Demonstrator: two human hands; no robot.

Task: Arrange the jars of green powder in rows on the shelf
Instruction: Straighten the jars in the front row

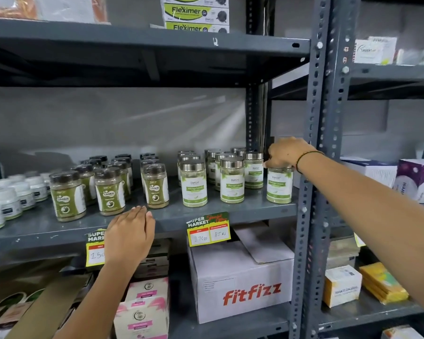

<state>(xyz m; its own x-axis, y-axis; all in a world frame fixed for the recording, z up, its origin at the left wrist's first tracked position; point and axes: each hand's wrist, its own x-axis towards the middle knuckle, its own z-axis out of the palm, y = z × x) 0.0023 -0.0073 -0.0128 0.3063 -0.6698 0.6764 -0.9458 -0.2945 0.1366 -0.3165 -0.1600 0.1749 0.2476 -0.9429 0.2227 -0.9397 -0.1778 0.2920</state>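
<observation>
Closest to me, my left hand (130, 232) rests flat and empty on the shelf (255, 209) edge. Most steel-lidded jars (220, 172) already stand in rows there; I judge one straggler left. My right hand (285, 152) grasps that end jar (279, 185) by its lid, right of the rows.

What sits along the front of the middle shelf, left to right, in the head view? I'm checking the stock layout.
White-lidded tubs → black-lidded Gaska jars → silver-lidded Moringa Leaves jars → the Moringa jar gripped at its lid by the right hand. The left hand rests flat on the shelf edge, below the Gaska jars.
</observation>
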